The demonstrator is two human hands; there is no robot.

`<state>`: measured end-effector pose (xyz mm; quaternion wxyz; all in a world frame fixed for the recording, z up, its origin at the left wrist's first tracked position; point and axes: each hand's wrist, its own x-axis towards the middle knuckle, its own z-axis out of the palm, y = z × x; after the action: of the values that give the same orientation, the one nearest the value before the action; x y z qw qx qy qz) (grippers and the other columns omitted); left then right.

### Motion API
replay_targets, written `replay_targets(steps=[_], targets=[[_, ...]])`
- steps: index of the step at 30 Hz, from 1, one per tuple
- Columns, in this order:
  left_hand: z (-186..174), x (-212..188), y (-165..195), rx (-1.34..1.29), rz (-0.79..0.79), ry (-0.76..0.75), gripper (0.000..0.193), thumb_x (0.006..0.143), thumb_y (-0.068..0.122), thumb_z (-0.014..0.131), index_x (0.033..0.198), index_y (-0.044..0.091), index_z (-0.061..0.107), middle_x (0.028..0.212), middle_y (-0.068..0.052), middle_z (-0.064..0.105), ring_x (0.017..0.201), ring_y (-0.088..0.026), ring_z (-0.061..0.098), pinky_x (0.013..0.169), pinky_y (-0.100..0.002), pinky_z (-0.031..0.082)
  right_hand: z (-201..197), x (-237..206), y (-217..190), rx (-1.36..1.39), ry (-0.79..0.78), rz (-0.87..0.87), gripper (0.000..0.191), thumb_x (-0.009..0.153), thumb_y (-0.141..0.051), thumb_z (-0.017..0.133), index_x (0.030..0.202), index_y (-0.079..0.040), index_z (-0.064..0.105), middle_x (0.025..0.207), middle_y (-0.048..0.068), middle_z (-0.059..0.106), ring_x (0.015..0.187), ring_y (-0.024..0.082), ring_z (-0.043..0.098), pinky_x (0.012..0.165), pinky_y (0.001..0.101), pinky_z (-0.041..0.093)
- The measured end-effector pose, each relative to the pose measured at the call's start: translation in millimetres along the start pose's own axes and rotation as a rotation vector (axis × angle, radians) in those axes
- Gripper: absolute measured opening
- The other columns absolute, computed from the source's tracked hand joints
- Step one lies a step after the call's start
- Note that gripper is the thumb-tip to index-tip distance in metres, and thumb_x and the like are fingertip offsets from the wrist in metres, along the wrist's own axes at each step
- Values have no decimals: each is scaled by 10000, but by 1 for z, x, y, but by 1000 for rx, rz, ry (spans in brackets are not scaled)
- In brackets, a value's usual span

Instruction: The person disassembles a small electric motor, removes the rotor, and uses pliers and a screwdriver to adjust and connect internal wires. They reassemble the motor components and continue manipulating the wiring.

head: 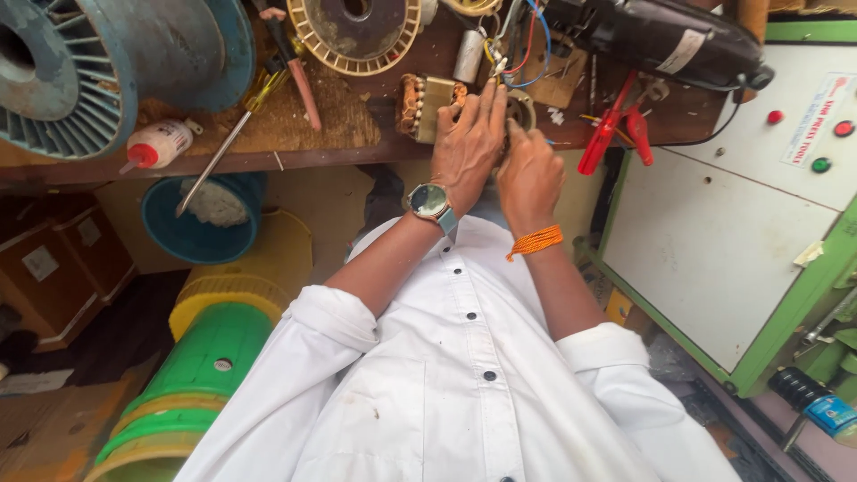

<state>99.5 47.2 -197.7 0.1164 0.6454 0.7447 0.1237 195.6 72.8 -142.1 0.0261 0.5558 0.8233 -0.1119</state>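
At the worktop's (295,143) near edge, seen from the head camera, both hands work on a small wound stator (428,105) with copper coils. The left hand (467,143) lies spread over it, fingers extended, pressing rather than gripping. The right hand (528,174) is curled, fingertips pinched on a round metal part (522,109) just beside the left fingers. Wires (527,45) trail just beyond the fingertips; a tug may snag them. The stator sits close to the edge, so a slip could drop it. Red pliers (616,125) overhang the edge to the right of the right hand.
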Motion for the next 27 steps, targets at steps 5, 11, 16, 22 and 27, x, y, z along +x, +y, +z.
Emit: replay_targets(steps=[5,11,16,22,27], targets=[[-8,4,1,-24,10,3,731,834,299,750,1471,38,504,1473,-79,584,1172,-200,559,971,-414,407,12,-15,18,187,74,19,425,910,-14,629,1323,-79,704,1016,166,711,807,391,705,718,485,560],[-21,8,4,-17,-3,-26,1018,607,438,904,1440,18,497,1457,-115,573,1200,-232,560,997,-479,405,8,-14,41,431,162,-49,206,1048,-125,620,1232,-89,705,1005,149,733,856,314,731,753,416,566],[-16,6,6,21,-12,-41,1069,553,508,902,1420,31,499,1432,-98,581,1215,-231,556,1001,-488,402,-11,-12,53,551,-79,72,307,1048,-171,588,1337,-76,631,754,141,682,682,269,702,625,402,503],[-18,4,2,-30,5,-51,1132,568,602,876,1441,-4,487,1451,-105,573,1197,-220,552,980,-464,394,-28,-10,62,509,-170,61,175,1089,-173,589,1216,-93,679,855,135,722,771,271,729,702,415,526],[-19,0,-4,-42,55,-44,1136,580,611,851,1459,-3,475,1459,-100,560,1209,-223,541,974,-458,388,-31,-11,71,423,-19,-164,220,935,-153,748,1131,-55,729,997,159,741,854,351,710,725,434,540]])
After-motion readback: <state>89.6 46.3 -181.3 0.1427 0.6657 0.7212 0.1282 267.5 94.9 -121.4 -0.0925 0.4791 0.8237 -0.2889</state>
